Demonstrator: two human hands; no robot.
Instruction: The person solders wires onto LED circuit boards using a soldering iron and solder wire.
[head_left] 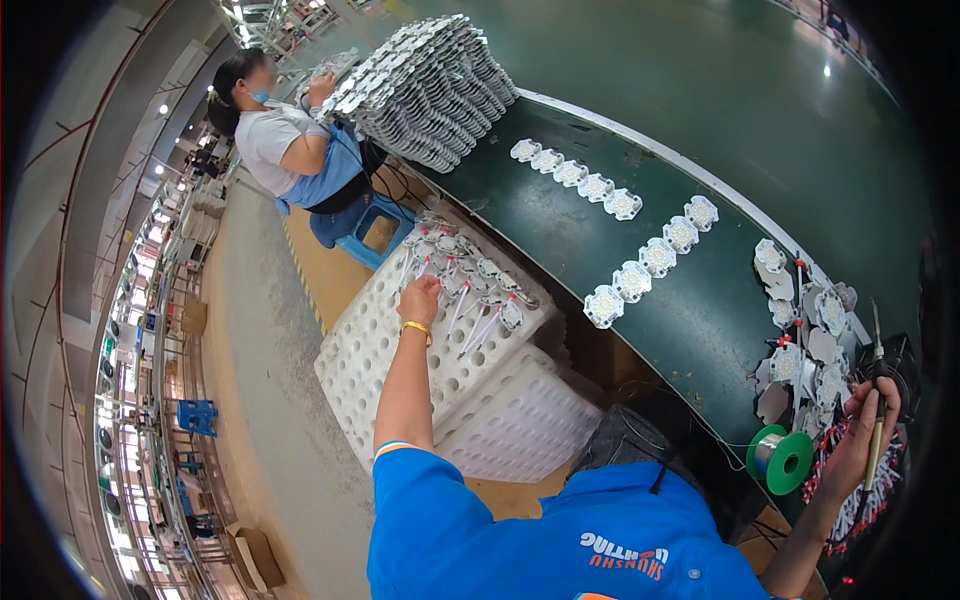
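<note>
My left hand (420,302) reaches over a white foam block (362,350) with rows of round holes. Its fingers are closed, and a red-tipped wire lead (424,266) shows at the fingertips. White boards (485,268) with more red and white leads lie on the foam around it. At the right, my right hand (858,425) grips a soldering iron (875,450) by its handle, tip pointing up. Beside that hand stand a green solder spool (780,460) and a heap of white LED boards (822,345). A bundle of red, white and black leads (850,510) lies below the hand.
Two rows of LED boards (658,257) lie on the dark green bench (560,240). A tall stack of boards (430,95) stands at its far end, near a seated co-worker (285,150) on a blue stool (375,235). A second foam block (525,420) sits below the first.
</note>
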